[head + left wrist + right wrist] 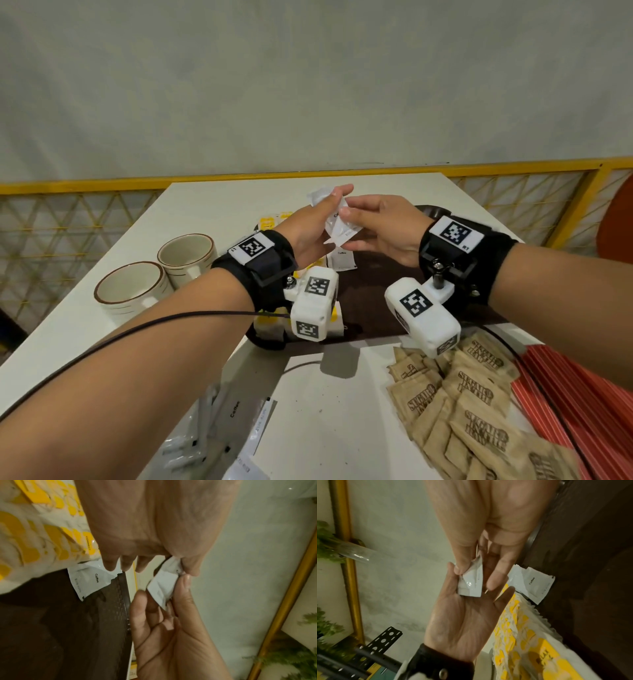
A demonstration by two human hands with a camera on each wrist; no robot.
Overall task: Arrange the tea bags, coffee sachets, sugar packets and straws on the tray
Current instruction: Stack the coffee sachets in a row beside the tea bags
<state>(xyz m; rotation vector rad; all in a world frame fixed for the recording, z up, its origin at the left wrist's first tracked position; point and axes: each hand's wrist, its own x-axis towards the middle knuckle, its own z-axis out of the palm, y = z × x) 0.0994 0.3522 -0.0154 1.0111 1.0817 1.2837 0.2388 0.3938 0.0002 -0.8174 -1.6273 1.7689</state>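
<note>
Two cups (154, 277) at left on the white table (205, 212), left hand (308, 229) and right hand (383, 233) both pinching one white coffee sachet (337, 224) above the dark tray (376, 308) (another sachet (340, 262) lies on it), sugar packets (462, 404) at right, off the tray.

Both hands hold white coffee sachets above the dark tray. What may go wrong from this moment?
1. The white coffee sachets are held only by fingertip pinches between the left hand and right hand; one may slip during the transfer.
2. They hang above the dark brown tray's far part, so a dropped sachet may land on the yellow-and-white tea bags or the white table.
</note>
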